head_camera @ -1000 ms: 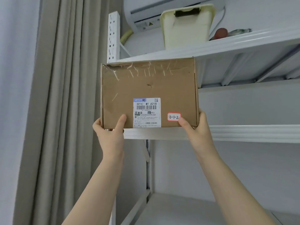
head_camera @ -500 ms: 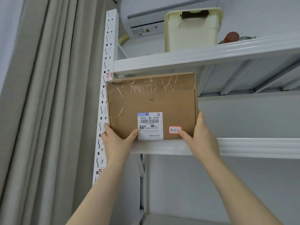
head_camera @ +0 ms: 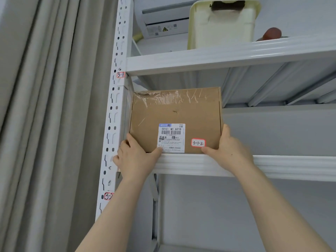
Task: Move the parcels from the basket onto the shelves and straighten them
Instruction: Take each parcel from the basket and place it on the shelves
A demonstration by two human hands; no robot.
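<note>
A brown cardboard parcel (head_camera: 175, 113) with a white shipping label and a red-edged sticker reading 3-1-2 stands upright on the white shelf (head_camera: 272, 167), at its left end against the upright post (head_camera: 116, 110). My left hand (head_camera: 135, 157) grips its lower left corner, thumb across the front. At the lower right corner, my right hand (head_camera: 227, 150) holds the parcel, fingers along its right edge and thumb under the sticker. The basket is out of view.
The shelf above (head_camera: 227, 57) carries a cream plastic container (head_camera: 221, 24) and a reddish object (head_camera: 272, 33). An air conditioner (head_camera: 163, 20) hangs behind it. Grey curtains (head_camera: 54, 124) hang left of the post, which bears tags 3-1 and 3-2.
Both hands have carried the parcel from in front of the shelf edge back onto the shelf, leftward toward the post. Its bottom edge now sits on the shelf.
</note>
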